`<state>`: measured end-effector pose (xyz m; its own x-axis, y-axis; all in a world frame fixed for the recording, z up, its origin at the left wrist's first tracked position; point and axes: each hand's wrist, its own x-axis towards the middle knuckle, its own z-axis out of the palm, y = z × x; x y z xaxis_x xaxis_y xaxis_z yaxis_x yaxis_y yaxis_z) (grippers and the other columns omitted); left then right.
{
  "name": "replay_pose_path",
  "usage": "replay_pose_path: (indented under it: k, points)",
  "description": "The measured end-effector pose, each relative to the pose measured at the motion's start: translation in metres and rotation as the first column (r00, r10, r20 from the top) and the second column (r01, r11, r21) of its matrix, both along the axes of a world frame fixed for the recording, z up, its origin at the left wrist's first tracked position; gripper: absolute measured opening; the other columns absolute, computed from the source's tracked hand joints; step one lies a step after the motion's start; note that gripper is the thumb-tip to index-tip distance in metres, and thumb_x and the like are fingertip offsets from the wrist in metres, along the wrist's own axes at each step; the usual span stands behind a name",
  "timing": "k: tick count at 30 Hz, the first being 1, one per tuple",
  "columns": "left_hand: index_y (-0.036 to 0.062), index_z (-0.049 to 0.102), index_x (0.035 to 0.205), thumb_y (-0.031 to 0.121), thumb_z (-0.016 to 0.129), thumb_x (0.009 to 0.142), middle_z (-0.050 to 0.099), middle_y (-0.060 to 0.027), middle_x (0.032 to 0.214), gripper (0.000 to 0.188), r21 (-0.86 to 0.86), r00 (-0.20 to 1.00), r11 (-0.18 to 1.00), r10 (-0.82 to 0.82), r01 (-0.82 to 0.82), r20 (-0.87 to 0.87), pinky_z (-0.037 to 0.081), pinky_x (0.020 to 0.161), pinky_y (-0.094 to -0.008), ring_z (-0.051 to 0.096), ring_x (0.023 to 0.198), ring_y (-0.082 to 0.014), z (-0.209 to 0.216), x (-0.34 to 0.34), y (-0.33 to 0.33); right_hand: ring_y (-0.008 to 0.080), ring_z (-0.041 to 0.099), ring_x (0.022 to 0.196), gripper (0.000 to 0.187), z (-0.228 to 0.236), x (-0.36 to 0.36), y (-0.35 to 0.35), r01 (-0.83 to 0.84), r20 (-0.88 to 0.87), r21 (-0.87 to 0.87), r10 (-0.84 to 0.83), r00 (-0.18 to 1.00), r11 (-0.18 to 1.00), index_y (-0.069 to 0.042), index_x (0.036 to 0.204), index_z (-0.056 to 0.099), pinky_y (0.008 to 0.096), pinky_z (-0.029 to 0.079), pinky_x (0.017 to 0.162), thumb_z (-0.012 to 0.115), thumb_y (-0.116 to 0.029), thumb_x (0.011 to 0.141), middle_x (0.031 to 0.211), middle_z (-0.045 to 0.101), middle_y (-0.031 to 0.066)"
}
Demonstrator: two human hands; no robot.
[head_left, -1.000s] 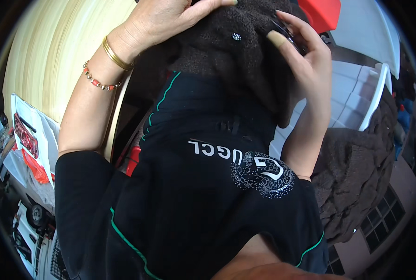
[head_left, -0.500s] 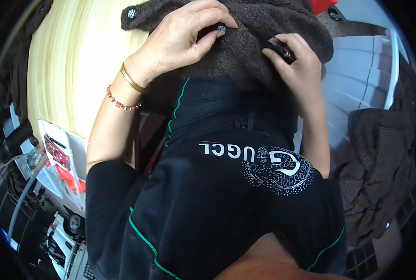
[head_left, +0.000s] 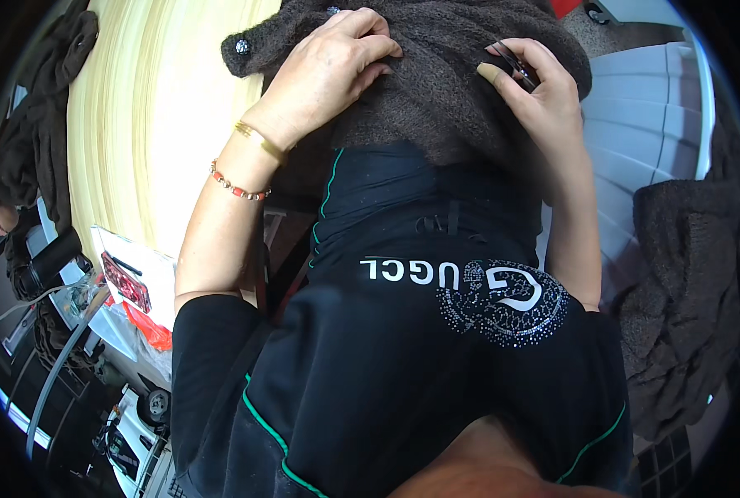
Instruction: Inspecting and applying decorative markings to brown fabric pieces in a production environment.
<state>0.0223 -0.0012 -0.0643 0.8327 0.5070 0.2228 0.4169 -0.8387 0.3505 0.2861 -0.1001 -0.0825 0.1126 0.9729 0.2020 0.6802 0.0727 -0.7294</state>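
A dark brown knitted garment (head_left: 436, 75) with sparkly round buttons lies over my lap and the table edge. One button (head_left: 242, 47) shows on its band at the left, and another is partly visible behind my left hand. My left hand (head_left: 328, 70) pinches the knit between thumb and curled fingers; the fingertips are partly sunk in the fabric. My right hand (head_left: 548, 87) is closed round small dark snips (head_left: 515, 65), whose thin ends lie just over the knit at the right. Part of the snips is hidden by my fingers.
A pale wood-grain table (head_left: 154, 108) stands at the left. A grey-white plastic bin (head_left: 636, 116) is at the right, with more brown knitwear (head_left: 686, 299) beside it. At the lower left are a white box (head_left: 146, 257), a red bag (head_left: 150, 328) and a sewing machine (head_left: 133, 440).
My left hand has shifted slightly down on the knit, and the button that was at its fingertips no longer shows there. The snips in my right hand have turned a little. The view has shifted slightly.
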Motion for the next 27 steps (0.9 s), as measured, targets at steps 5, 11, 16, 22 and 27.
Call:
replay_pose_path:
  k: [5,11,16,22,27]
  points:
    - [0.0063,0.074,0.105,0.006,0.074,0.088,0.065,-0.0059,0.111,0.017,0.037,0.998,0.999,-0.011,0.009,0.057,0.058,0.089,-0.0347,0.067,0.103,-0.0237,-0.005,-0.011,0.007,0.01,0.06,0.087,0.032,0.023,-0.01,-0.004,-0.009,-0.21,-0.022,0.005,0.978,1.0,-0.004,0.119,0.068,0.0242,0.048,0.08,0.076,-0.012,0.089,0.1,0.065,0.0022]
    - [0.0024,0.071,0.108,0.009,0.073,0.09,0.066,-0.01,0.107,0.019,-0.28,0.847,0.935,-0.04,0.219,0.53,0.055,0.084,-0.0334,0.066,0.097,-0.0247,0.005,-0.007,0.019,0.0077,0.055,0.101,0.033,0.047,-0.034,-0.004,-0.103,-0.45,-0.025,0.081,0.889,0.994,-0.003,0.128,0.065,0.0219,0.043,0.091,0.069,-0.008,0.096,0.11,0.063,0.0009]
    - [-0.0022,0.071,0.098,0.006,0.067,0.095,0.067,-0.0106,0.091,0.009,-0.435,0.816,0.895,0.18,0.096,0.55,0.053,0.077,-0.0293,0.065,0.085,-0.0189,0.022,-0.006,0.007,0.0101,0.057,0.09,0.031,0.05,-0.041,0.009,-0.302,-0.171,0.005,0.298,0.939,0.953,0.0,0.124,0.067,0.0235,0.045,0.083,0.07,-0.008,0.094,0.101,0.063,0.0031]
    - [-0.0021,0.068,0.097,0.006,0.066,0.096,0.065,-0.0105,0.088,0.009,-0.517,0.879,0.841,0.359,-0.159,0.314,0.052,0.074,-0.0291,0.063,0.081,-0.0186,0.031,-0.01,0.002,0.0137,0.059,0.083,0.031,0.048,-0.051,0.025,-0.38,-0.036,-0.01,0.379,0.925,0.925,-0.001,0.121,0.071,0.0253,0.046,0.076,0.073,-0.009,0.091,0.092,0.063,0.0063]
    - [-0.0016,0.068,0.097,0.005,0.065,0.096,0.063,-0.0101,0.087,0.007,-0.482,0.871,0.868,0.323,-0.118,0.369,0.051,0.072,-0.0296,0.062,0.079,-0.0186,0.027,-0.011,0.001,0.0137,0.058,0.081,0.029,0.046,-0.057,0.028,-0.361,-0.007,-0.087,0.362,0.932,0.928,-0.003,0.118,0.073,0.0265,0.046,0.073,0.074,-0.01,0.09,0.089,0.062,0.0056]
